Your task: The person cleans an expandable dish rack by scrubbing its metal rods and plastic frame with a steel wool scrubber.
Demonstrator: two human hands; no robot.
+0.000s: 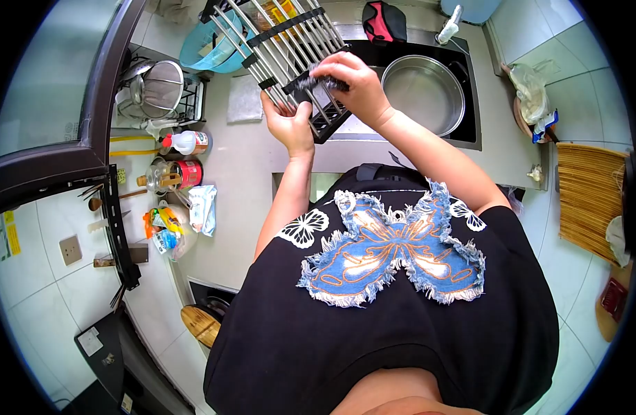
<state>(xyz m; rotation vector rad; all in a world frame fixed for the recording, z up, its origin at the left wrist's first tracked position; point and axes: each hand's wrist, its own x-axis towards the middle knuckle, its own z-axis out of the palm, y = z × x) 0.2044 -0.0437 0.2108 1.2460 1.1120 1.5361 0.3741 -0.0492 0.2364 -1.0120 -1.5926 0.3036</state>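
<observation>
Black butterfly-patched shirt (pixel 394 332) faces a silver-barred rack (pixel 285 28). Left grip (pixel 290 126) holds it; right grip (pixel 359 81) holds grey wiry scrubber (pixel 316 81) against it, scrubbing seemingly unfinished.

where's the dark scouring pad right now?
Head view, upper middle: the dark scouring pad is in the right hand, at the metal rack, left of the steel pan.

One held rack (pixel 285 27), one scrubber (pixel 323 81), two hands (pixel 292 131) — one denim butterfly (pixel 395 252), two white butterflies (pixel 303 228)
</observation>
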